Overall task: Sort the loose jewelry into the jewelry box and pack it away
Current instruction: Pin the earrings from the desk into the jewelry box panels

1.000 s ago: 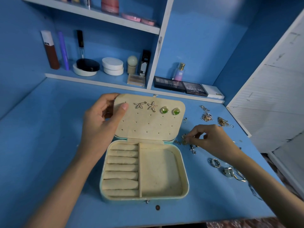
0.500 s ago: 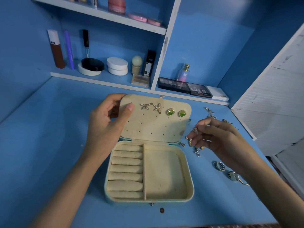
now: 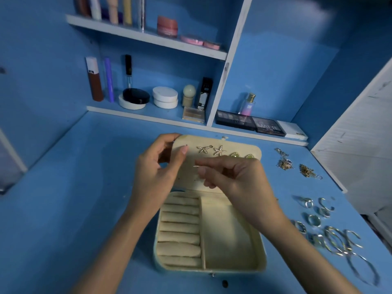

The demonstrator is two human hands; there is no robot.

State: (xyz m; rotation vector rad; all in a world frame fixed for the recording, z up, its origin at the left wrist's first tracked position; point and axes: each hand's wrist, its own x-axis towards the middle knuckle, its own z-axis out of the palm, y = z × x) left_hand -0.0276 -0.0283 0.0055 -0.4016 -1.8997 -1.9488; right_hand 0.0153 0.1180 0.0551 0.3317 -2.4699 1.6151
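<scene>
The open cream jewelry box (image 3: 262,251) sat mid-way across the blue table (image 3: 63,187). Its lid (image 3: 237,146) was raised at 12 o'clock, with starfish studs (image 3: 219,150) and green studs (image 3: 234,155) pinned on. The right hand (image 3: 239,187) pinched a thin-posted earring (image 3: 196,166) before the lid, and the left hand (image 3: 154,177) gripped the lid's 9 o'clock edge. Silver rings (image 3: 314,219) lay at 3 o'clock and gold chains (image 3: 285,164) at 2 o'clock, with cosmetics shelves (image 3: 148,37) beyond.
</scene>
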